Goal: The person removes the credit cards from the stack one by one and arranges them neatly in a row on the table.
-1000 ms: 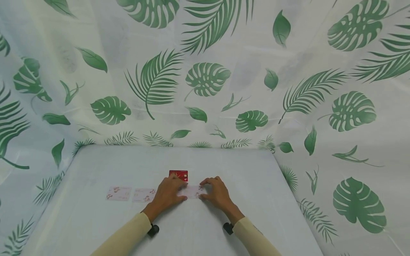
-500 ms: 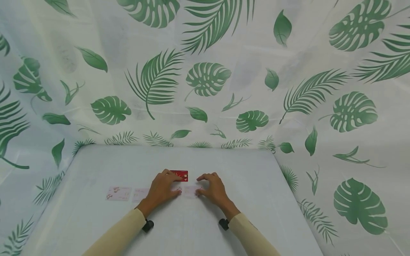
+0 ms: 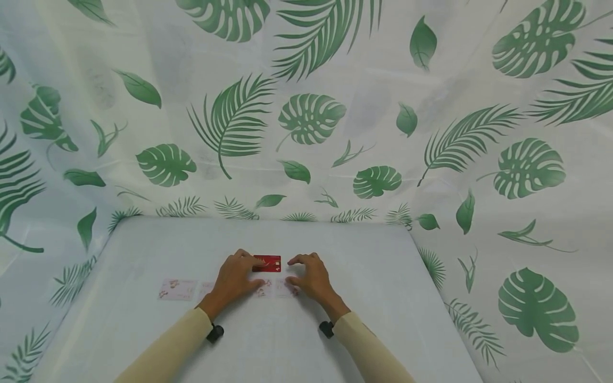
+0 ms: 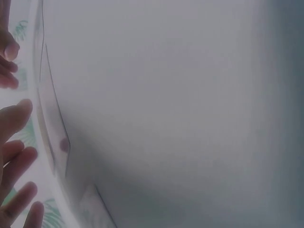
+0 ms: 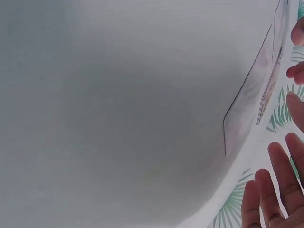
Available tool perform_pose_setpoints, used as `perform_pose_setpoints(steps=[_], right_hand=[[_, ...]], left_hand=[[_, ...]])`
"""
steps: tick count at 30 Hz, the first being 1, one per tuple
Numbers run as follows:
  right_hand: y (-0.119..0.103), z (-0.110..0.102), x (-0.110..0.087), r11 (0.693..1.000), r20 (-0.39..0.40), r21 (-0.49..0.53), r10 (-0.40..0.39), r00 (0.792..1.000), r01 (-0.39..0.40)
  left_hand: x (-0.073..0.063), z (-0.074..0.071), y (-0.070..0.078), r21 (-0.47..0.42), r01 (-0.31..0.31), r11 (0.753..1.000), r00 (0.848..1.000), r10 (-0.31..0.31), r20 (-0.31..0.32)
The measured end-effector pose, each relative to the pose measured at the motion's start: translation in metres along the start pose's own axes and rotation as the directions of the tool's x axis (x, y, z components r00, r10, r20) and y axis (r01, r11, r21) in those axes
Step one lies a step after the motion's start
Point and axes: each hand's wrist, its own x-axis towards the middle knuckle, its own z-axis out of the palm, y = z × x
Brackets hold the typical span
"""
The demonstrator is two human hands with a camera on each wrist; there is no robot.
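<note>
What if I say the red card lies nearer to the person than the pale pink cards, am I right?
No, the red card lies farther away than the pale pink cards, as the head view shows.

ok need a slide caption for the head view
Left hand and right hand near a red card and pale printed cards on a white table.
</note>
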Motion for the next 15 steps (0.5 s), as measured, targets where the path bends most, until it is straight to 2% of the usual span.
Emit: perform_pose_setpoints(steps=[6,10,15], right_hand=[[-0.006,0.003,0.005,1.0,0.001,0.012,0.007,1.0,-0.007],[-0.009,0.004,0.008,1.0,0.003,0.011,0.014,1.0,-0.014],[-0.01,0.006,0.013,1.0,0.013,-0.011,0.015,1.0,-0.015]], left_hand=[[0.003,-0.006,-0.006,0.026,0.02,0.999,1.0,-0.02,0.001],[0.006,-0.008,-0.011,0.005,0.054,0.999,0.999,-0.054,0.01],[0.008,-0.01,-0.016,-0.021,0.061,0.998,0.998,-0.06,0.02]])
